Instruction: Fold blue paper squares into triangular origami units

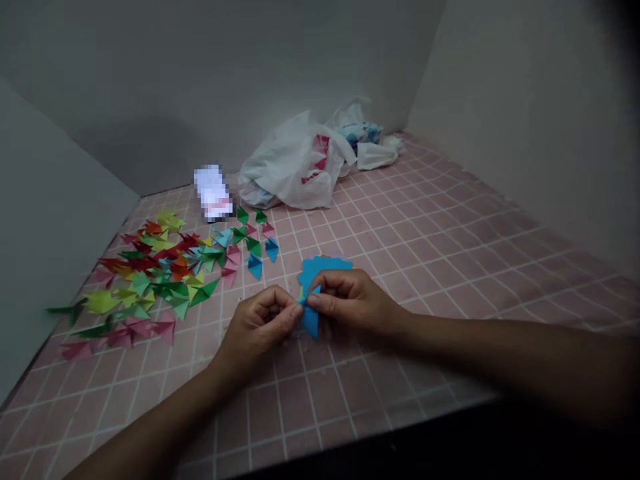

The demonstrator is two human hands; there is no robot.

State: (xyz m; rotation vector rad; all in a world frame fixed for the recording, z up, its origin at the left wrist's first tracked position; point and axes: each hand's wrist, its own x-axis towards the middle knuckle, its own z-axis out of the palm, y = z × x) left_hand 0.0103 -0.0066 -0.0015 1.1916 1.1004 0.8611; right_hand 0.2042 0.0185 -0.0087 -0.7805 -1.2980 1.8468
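Observation:
Between my two hands is a small folded blue paper piece point(311, 321), its pointed end hanging down. My left hand point(264, 321) pinches its left edge between thumb and forefinger. From the other side my right hand point(356, 300) pinches its upper part, fingers curled and partly hiding it. Just behind the hands lies a fanned stack of blue paper sheets point(327, 265), with a little orange and pink showing at its back edge. To the left spreads a pile of folded paper cranes point(165, 267) in red, green, yellow, pink and blue.
A lit phone point(213, 193), its screen blurred, lies behind the cranes. White plastic bags point(295, 163) with red print sit against the back wall. The surface is covered in a pink checked cloth point(425, 240), with grey walls left, behind and right. Its front edge drops into darkness.

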